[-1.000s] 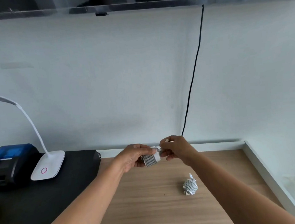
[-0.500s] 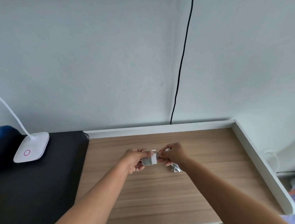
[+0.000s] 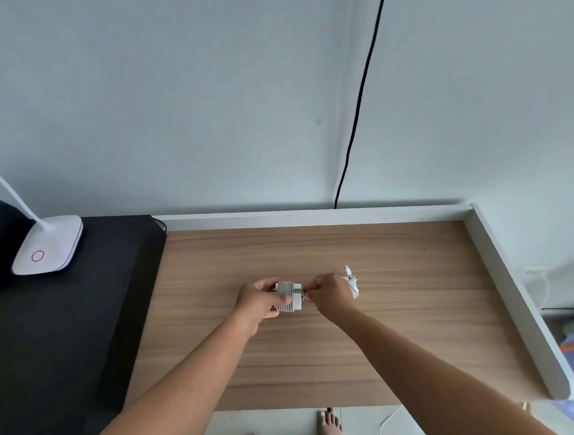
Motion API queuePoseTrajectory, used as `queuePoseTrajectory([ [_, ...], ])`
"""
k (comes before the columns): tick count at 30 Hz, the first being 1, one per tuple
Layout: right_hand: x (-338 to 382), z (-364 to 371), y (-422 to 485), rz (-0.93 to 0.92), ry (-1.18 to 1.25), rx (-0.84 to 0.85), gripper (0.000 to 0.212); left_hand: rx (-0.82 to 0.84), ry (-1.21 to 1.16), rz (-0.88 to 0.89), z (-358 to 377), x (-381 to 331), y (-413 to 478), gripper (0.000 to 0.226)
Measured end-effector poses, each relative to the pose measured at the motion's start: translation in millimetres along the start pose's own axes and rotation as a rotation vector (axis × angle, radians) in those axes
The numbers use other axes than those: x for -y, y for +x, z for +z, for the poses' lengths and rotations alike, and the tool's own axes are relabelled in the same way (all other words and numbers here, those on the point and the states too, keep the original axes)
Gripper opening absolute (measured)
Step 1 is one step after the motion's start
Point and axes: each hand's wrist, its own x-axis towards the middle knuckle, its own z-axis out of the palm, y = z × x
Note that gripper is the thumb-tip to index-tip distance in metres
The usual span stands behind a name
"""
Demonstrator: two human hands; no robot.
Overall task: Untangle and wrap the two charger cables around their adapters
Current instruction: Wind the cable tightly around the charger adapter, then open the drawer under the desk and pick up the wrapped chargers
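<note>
Your left hand (image 3: 256, 300) grips the wound adapter (image 3: 289, 296) at mid-frame, just over the tabletop (image 3: 406, 311). Your right hand (image 3: 329, 293) pinches the loose cable end (image 3: 303, 293) beside it. Pin the coils with your thumb and tuck that end snugly under a turn. The other wrapped charger (image 3: 352, 280) lies just right of your right hand.

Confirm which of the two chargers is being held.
The left charger, gripped by the left hand; the other charger lies on the desk past the right hand.
</note>
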Motion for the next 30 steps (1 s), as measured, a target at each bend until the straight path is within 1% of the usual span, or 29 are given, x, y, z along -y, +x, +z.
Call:
queuePoseTrajectory([
  [2,-4,4,2,-0.024,-0.023,0.005,0.022,-0.026,0.017,0.009,1,6,3,0.057],
  [5,-9,6,3,-0.042,-0.06,0.023,0.025,-0.049,0.051,0.018,3,15,6,0.055],
  [10,-11,8,5,-0.086,-0.137,0.034,0.026,-0.052,0.078,0.025,3,17,7,0.056],
  [12,-14,10,5,-0.13,-0.236,0.052,0.028,-0.049,0.079,0.018,4,16,5,0.056],
  [15,-21,13,3,-0.209,-0.371,0.035,0.036,-0.058,0.064,0.018,6,18,1,0.057],
  [19,-26,11,-3,-0.369,-0.468,-0.025,0.047,-0.104,0.03,0.027,7,22,-3,0.052],
  [22,-26,7,-8,-0.459,-0.525,-0.02,0.049,-0.128,0.018,0.032,8,23,-7,0.048],
  [26,-24,3,-15,-0.484,-0.585,-0.022,0.05,-0.148,0.025,0.03,8,25,-14,0.048],
  [30,-23,5,-26,-0.423,-0.618,-0.018,0.047,-0.148,0.049,0.047,2,29,-26,0.045],
])
